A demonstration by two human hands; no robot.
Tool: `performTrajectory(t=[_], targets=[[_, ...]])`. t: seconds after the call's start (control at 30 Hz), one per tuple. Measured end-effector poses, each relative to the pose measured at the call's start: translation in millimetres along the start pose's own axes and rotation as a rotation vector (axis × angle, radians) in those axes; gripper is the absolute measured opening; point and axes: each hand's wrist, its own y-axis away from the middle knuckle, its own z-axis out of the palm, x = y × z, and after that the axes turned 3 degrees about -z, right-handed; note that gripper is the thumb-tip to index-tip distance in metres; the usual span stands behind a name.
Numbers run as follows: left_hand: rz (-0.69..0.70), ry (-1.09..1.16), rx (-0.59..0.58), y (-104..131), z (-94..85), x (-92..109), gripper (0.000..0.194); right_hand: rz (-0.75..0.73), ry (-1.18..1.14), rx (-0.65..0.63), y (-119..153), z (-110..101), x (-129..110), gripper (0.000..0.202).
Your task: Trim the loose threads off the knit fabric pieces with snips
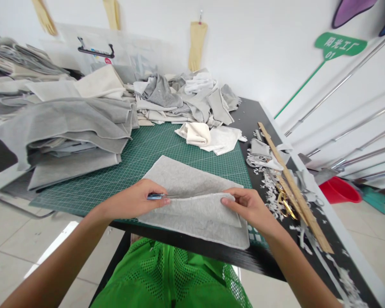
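A light grey cloth (192,214) lies over the near edge of the green cutting mat (167,143), with one edge lifted in a fold. My left hand (144,199) is closed at the fold's left end, thumb and fingers on the cloth edge. In that same grip sits a small blue tool (155,196), perhaps thread snips; a thin metal part seems to run along the fold, and the rest is hidden. At the right end, my right hand (244,203) pinches the cloth edge between thumb and fingers. The edge stretches between both hands.
Large piles of grey cloth (80,124) stand left, with more cloth scraps (186,98) behind. A cream cloth (197,133) lies on the mat. To the right are a wooden ruler (295,184), gold-handled scissors (285,205) and trimmings (272,190). A red dustpan (338,190) stands beyond the table.
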Motion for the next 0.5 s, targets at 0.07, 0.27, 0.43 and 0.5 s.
performTrajectory(t=[0.07,0.27,0.43,0.5], targets=[[0.007,0.01,-0.007,0.2,-1.2,-0.4,0.047,-0.053,0.096,-0.006,-1.8,-2.7,-6.4,0.028],[0.013,0.045,-0.026,-4.0,-3.4,-6.4,0.05,-0.183,0.367,-0.059,-13.6,-1.9,-33.8,0.026],[0.016,0.07,-0.048,-8.0,-5.4,-9.7,0.051,-0.227,0.433,-0.151,-27.4,1.9,-53.1,0.024],[0.02,0.076,-0.052,-8.3,-5.3,-10.6,0.051,-0.24,0.458,-0.211,-33.9,3.4,-55.7,0.018]])
